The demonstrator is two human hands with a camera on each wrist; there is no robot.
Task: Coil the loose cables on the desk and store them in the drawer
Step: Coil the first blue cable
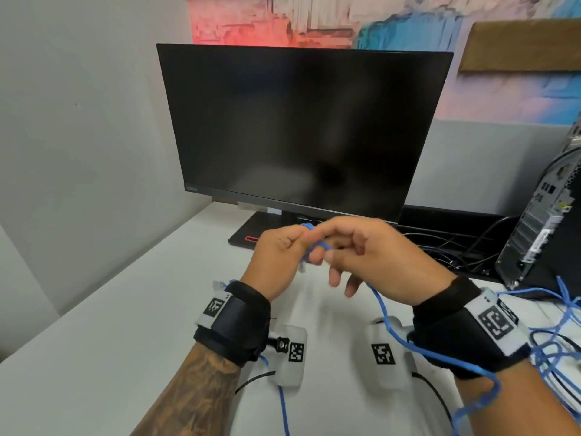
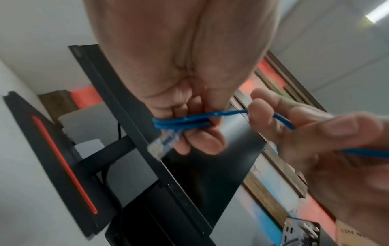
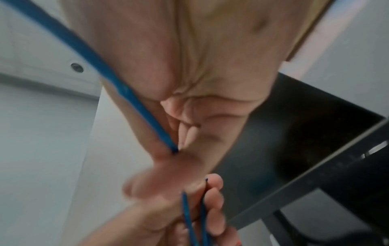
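A thin blue network cable [image 1: 390, 332] is wound in a few turns round the fingers of my left hand [image 1: 306, 247], which grips it above the white desk [image 1: 125, 309]. In the left wrist view the turns of cable [image 2: 181, 123] cross the curled fingers and a clear plug [image 2: 160, 146] hangs below them. My right hand [image 1: 330, 256] pinches the cable just beside the left fingers. From there the cable [image 3: 118, 83] runs down under my right wrist to a loose blue tangle [image 1: 559, 341] at the desk's right. No drawer is in view.
A dark monitor [image 1: 298, 130] on a black base [image 1: 251, 234] stands right behind my hands. A computer tower [image 1: 540, 221] leans at the right with black cables [image 1: 456, 247] beside it. Another blue cable [image 1: 283, 410] and a black one [image 1: 251, 380] lie near the front.
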